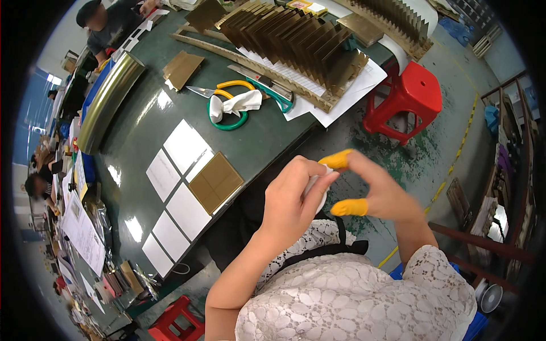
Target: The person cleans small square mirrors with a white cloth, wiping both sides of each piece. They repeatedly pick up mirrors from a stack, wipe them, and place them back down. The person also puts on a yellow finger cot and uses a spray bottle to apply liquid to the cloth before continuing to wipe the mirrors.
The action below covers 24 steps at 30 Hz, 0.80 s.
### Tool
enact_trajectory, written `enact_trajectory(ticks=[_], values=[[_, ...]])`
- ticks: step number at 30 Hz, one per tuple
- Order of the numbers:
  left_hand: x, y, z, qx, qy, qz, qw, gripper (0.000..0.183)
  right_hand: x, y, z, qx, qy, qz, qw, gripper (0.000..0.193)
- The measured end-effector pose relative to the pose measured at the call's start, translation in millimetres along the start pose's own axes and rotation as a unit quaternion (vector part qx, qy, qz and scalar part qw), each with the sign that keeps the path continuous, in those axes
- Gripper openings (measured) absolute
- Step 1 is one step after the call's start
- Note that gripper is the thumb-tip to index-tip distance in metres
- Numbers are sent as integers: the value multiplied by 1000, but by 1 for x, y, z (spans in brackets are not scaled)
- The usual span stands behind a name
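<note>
Above my lap, beyond the table's near edge, my left hand point(293, 196) is closed with thumb and finger pinched on a small white wad point(316, 190), which looks like tissue or cloth and is mostly hidden. Facing it on the right is my right hand point(384, 196), its fingers apart and slightly blurred. Yellow finger covers point(350, 207) sit on its thumb and a finger. A square brownish-gold plate with a faint cross line point(216, 183) lies nearest my left hand, beside several white rectangular sheets point(185, 210) on the green table point(133, 179).
Scissors with yellow and green handles point(230, 85), a crumpled white cloth point(243, 102) and a utility knife point(261, 82) lie farther back. Beyond them stands a rack of gold plates point(284, 40). A curved metal sheet point(108, 102) is left; a red stool point(406, 102) stands right. People sit across.
</note>
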<state>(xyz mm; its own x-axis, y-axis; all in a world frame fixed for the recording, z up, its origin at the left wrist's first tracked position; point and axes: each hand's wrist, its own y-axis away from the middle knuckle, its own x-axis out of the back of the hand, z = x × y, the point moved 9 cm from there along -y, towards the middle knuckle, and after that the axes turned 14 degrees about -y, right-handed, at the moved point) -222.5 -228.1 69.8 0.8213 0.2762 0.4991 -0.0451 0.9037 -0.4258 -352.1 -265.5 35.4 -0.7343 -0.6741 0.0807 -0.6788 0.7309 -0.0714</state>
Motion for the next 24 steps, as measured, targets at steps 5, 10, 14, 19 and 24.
enact_trajectory(ticks=[5, 10, 14, 19, 24], values=[[11, 0, -7, 40, 4, 10, 999, 14, -14, 5, 42, -168, -231, 35, 958, 26], [6, 7, -43, 163, 134, 33, 977, 17, -14, 2, 31, -126, -285, 7, 950, 15], [-5, 11, -54, 180, 178, 7, 967, 21, -24, 4, 43, -137, -325, -36, 935, 14], [10, 12, -50, 130, 88, 65, 985, 12, -30, 1, 56, -186, -380, -13, 906, 18], [16, 3, -33, 65, 56, 53, 995, 11, -40, -4, 47, -180, -335, -35, 924, 17]])
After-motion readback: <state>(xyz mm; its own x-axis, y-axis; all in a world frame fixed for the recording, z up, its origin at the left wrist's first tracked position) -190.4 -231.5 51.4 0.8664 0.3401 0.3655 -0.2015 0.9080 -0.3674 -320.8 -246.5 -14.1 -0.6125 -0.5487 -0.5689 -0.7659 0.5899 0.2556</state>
